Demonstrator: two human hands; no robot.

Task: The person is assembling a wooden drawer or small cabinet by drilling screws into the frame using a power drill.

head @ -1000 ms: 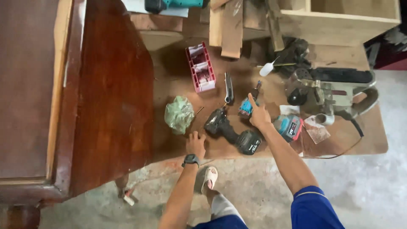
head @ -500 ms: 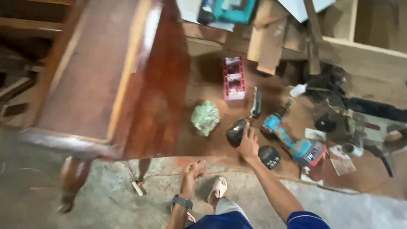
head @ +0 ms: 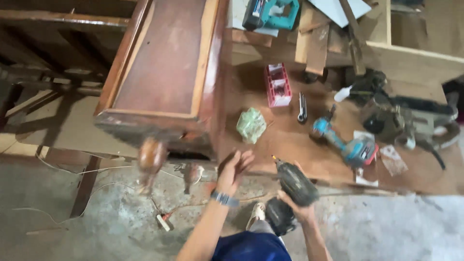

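The right hand (head: pixel 296 211) grips a dark cordless drill (head: pixel 292 189) by its handle, bit pointing up and away, held off the low wooden work surface (head: pixel 290 140). The left hand (head: pixel 234 165), watch on the wrist, hangs open with loosely curled fingers, holding nothing, just beside the corner of a brown wooden cabinet (head: pixel 164 72). Beyond the hands lie a green crumpled bag (head: pixel 251 125) and a teal drill (head: pixel 344 143).

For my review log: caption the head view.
Right hand lifts a dark cordless drill off the workbench; left hand hovers open.
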